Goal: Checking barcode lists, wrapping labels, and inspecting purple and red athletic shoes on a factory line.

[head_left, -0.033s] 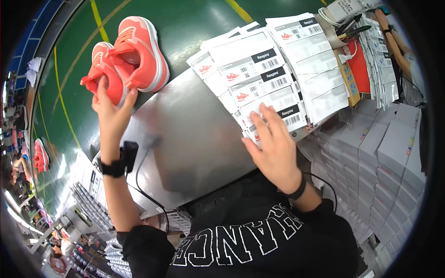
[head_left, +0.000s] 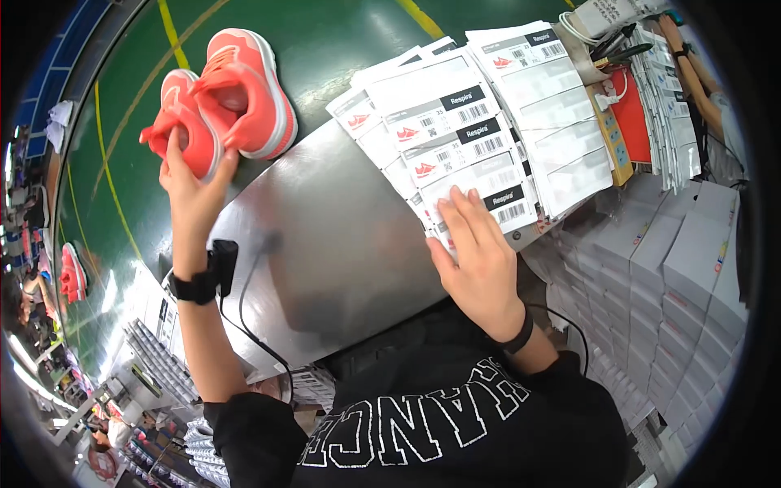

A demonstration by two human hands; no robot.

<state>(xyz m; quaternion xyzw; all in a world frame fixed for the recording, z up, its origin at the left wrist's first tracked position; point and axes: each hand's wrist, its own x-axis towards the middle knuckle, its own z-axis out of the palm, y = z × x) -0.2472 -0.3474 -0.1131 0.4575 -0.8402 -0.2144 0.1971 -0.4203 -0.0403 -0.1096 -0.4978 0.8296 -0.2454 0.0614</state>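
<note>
A pair of coral-pink sneakers with white soles sits side by side at the upper left: the left sneaker [head_left: 172,110] and the right sneaker [head_left: 242,89]. My left hand [head_left: 194,191] is at their heels, its fingers inside the left sneaker's opening and its thumb by the right one's heel. Fanned in overlapping rows to the right are white sheets with labels [head_left: 439,134], each with a black block, barcode and small red shoe picture. My right hand [head_left: 480,272] lies on the nearest sheets with its fingers extended and its thumb apart, gripping nothing.
Beneath me is a grey metal tabletop [head_left: 325,236], joining a green surface [head_left: 325,41] with yellow lines. A black cable [head_left: 256,342] crosses the table edge. Stacked grey shoe boxes [head_left: 626,268] stand at right, below a power strip [head_left: 614,142]. Another person's arm [head_left: 691,73] shows far right.
My left hand has shifted very slightly up at the sneakers' heels. My right hand has slid a little to the left, and the nearest label has moved slightly with it.
</note>
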